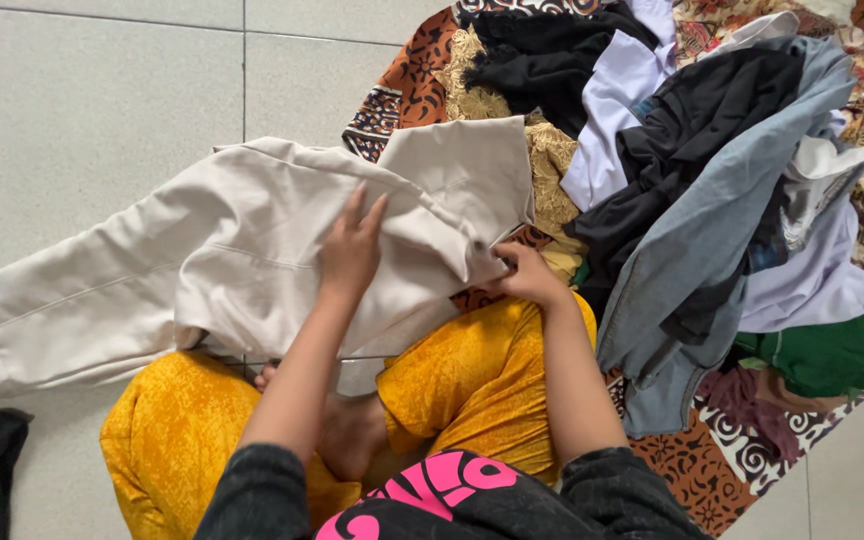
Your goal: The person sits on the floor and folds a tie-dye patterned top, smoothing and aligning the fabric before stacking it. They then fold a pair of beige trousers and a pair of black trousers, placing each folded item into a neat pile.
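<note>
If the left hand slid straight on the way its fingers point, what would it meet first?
The left hand lies flat on the beige trousers, fingers pointing up and slightly right. Going on, it would probably cross the folded-over beige flap first, then reach the gold lace cloth at the pile's edge.

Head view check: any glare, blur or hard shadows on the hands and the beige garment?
Head view: soft even light, no glare on the floor tiles; left hand, right hand and beige garment sharp; only faint shadows under the folds.

Pale tiled floor [92, 90]; beige trousers [152, 270] spread left of the grip, patterned cloth [712, 450] with clothes heap [712, 180] right.
</note>
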